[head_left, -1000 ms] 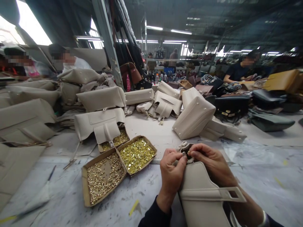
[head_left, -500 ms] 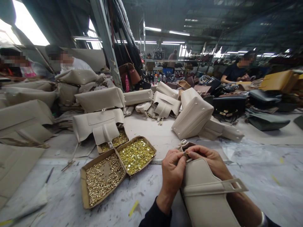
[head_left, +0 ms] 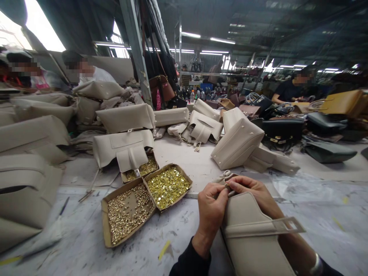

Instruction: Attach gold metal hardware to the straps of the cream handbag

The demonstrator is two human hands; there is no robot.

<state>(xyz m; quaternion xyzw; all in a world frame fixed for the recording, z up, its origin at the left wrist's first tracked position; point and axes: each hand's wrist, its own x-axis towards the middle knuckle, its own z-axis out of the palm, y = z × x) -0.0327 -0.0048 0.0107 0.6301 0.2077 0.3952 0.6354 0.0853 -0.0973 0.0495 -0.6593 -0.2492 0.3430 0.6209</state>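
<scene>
— Where is the beige bag (head_left: 248,237) that the person is handling?
— On the near side of the table (head_left: 143,257), between the forearms, its far end up at the fingers. Its slotted strap (head_left: 277,226) crosses in front of the right forearm.
— And the left hand (head_left: 212,203)?
— Thumb and forefinger are pinched together on a bit of the bag at that far end.
— The right hand (head_left: 255,189)?
— Its fingertips meet the left ones there. Whether they grip some tiny piece, one cannot tell; the spot is too small and partly covered.
— What sits to the left of the hands?
— A cardboard tray (head_left: 105,226) of gold studs (head_left: 117,216), touching a second tray (head_left: 176,198) full of shiny yellow bits (head_left: 166,184). Just behind, another bag (head_left: 123,143) hangs its flap over a third tray (head_left: 124,179).
</scene>
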